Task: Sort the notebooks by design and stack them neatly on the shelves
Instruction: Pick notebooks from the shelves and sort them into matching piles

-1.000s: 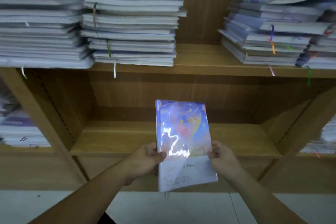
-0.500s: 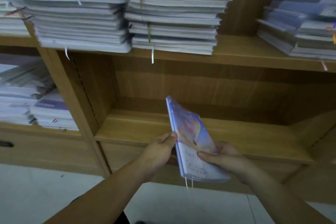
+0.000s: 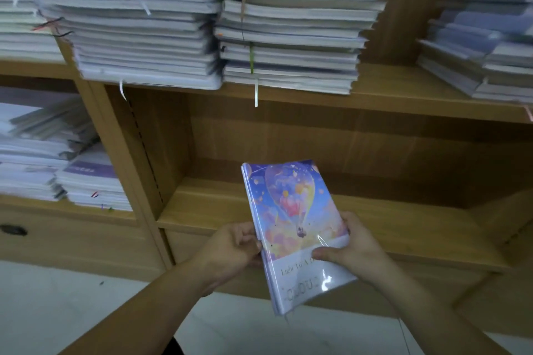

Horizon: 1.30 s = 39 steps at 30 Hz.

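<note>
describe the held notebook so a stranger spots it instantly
Start at the wooden shelving, at its lower middle compartment. In front, the left hand and right hand hold one notebook by its sides. Unlike the pale stacked notebooks seen edge-on, it shows a glossy blue hot-air-balloon cover.

Pale tiled floor (image 3: 57, 297) carries one small dark speck (image 3: 101, 283). A dark oval handle (image 3: 13, 230) is set in a wooden panel (image 3: 72, 239) at left.

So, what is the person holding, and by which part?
A balloon-cover notebook: left hand grips its left long edge, right hand the right edge, thumb on the cover.
</note>
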{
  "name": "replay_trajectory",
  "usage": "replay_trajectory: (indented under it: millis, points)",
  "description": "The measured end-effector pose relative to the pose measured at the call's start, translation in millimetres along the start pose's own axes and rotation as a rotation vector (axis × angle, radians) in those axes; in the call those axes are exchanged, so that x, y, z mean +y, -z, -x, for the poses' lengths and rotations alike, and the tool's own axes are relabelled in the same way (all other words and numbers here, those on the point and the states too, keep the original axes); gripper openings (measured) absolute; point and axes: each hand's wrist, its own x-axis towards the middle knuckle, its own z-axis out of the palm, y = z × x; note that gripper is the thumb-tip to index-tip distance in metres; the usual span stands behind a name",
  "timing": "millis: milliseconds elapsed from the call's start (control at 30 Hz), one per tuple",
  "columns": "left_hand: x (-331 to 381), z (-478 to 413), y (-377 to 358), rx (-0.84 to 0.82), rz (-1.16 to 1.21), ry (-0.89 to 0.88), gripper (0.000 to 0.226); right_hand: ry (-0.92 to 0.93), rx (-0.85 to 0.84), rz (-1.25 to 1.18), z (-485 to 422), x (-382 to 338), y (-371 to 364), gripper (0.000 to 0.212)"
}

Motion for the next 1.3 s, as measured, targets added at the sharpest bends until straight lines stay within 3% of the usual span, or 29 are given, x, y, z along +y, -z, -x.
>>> replay_trajectory:
  millis: [133, 333, 533, 600, 667, 767, 900, 1000, 1133, 1300]
  points:
    - [2.4, 11.0, -6.4, 0.128, -0.006, 0.032, 0.022, -0.001, -0.016, 0.062, 9.8, -3.2, 2.2, 0.081]
    - [19.2, 18.7, -10.9, 0.196, 0.145, 0.088, 0.03, -0.031, 0.02, 0.084, 24.5, -16.6, -2.7, 0.074]
    - [38.8, 40.9, -11.2, 0.193, 0.217, 0.021, 0.021, 0.002, 0.048, 0.058, 45.3, -38.2, 1.6, 0.079]
    - [43.1, 51.3, -8.8, 0.219, 0.204, -0.03, 0.032, 0.001, 0.005, 0.074, 57.5, -47.2, 6.4, 0.069]
    - [51.8, 67.7, -5.4, 0.23, 0.234, -0.084, 0.033, 0.016, -0.025, 0.112, 68.4, -67.1, 17.4, 0.046]
    - [69.4, 92.8, 2.7, 0.277, 0.291, -0.163, 0.031, 0.22, 0.191, 0.416, 78.5, -123.1, 49.3, 0.038]
    - [108.2, 118.7, 20.0, 0.284, 0.293, -0.215, 0.026, 0.724, 0.631, 0.554, 99.3, -246.8, 86.4, 0.024]
    - [137.5, 132.4, 30.9, 0.283, 0.285, -0.229, 0.021, 0.95, 0.653, 0.672, 93.1, -327.7, 101.9, 0.045]
    - [163.6, 139.8, 36.8, 0.316, 0.293, -0.238, 0.02, 0.716, 0.396, 0.936, 58.8, -381.8, 106.3, 0.073]
    - [175.2, 141.4, 35.5, 0.358, 0.278, -0.246, 0.014, 0.446, 0.22, 0.913, 13.6, -376.7, 109.3, 0.068]
